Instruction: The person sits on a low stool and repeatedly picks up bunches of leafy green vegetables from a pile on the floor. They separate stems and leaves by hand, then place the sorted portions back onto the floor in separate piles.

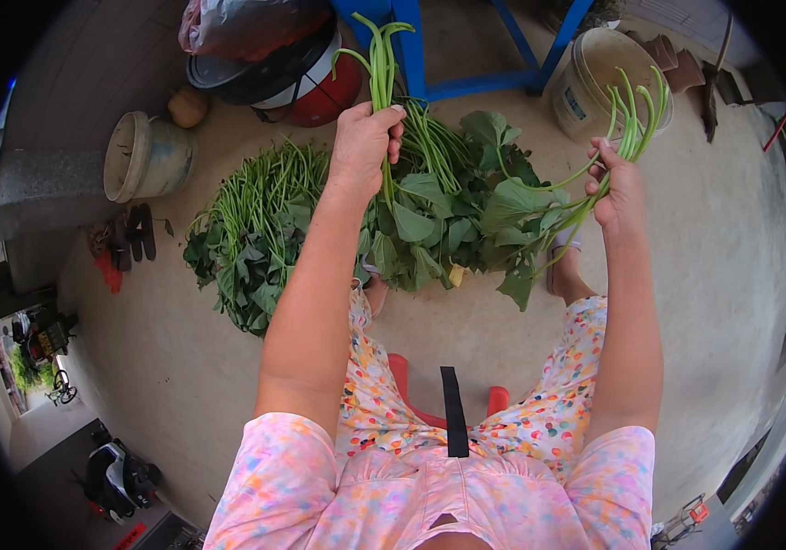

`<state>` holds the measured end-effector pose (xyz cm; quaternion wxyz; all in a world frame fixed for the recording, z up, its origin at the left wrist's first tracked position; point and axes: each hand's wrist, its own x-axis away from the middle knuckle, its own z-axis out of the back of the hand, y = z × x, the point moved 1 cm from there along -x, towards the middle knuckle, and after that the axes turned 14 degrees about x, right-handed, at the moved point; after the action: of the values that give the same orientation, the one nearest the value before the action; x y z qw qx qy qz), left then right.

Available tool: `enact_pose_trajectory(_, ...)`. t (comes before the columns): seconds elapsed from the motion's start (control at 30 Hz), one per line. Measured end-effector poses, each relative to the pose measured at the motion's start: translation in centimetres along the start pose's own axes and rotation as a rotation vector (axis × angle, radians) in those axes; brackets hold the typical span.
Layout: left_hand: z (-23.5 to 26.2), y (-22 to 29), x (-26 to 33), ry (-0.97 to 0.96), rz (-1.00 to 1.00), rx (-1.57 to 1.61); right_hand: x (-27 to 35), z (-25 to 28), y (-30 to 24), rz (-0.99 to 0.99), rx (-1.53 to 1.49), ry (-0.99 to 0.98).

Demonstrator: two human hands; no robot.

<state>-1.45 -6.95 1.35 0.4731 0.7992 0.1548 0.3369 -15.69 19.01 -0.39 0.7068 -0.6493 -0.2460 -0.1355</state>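
Note:
My left hand (367,145) is closed round a bunch of long green leaf stems (382,69), their bare ends pointing up and away from me. In my right hand (616,183) is a second, looser bunch of stems (633,119), gripped between thumb and fingers. Broad green leaves (516,209) hang from this bunch toward the middle. Below and between both hands lies a heap of leafy greens (425,240) on the floor. To its left, another pile of stems and leaves (260,215) is laid with the stems pointing away.
A worn white bucket (143,156) stands at the left, and a larger pale bucket (585,92) at the far right. Beyond the greens are a red and white container (315,96) and a blue metal frame (480,87). Dark slippers (141,231) lie at the left. Beneath me is a red stool (497,401).

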Motion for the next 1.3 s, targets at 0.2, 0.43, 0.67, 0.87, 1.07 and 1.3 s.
enact_pose_trajectory(0.2,1.1,0.6,0.0,0.08,-0.057,-0.002,-0.5,2.0,-0.6,0.125,-0.009,0.026)
enact_pose_trajectory(0.43,1.1,0.1,-0.2,0.056,-0.028,0.044,-0.3,2.9,-1.4,0.25,-0.006,-0.068)
enact_pose_trajectory(0.67,0.9,0.2,-0.1,0.049,-0.03,0.019,-0.1,2.9,-2.0,0.451,-0.16,-0.198)
enact_pose_trajectory(0.87,0.7,0.0,-0.2,0.046,-0.018,0.012,0.4,3.0,-2.7,0.453,-0.274,-0.246)
enact_pose_trajectory(1.07,0.7,0.1,-0.1,0.045,-0.022,0.006,0.7,2.8,-2.7,0.364,-0.233,-0.24)
enact_pose_trajectory(1.3,2.1,1.2,0.4,0.126,-0.012,-0.017,0.2,1.5,-1.7,0.124,0.032,-0.053)
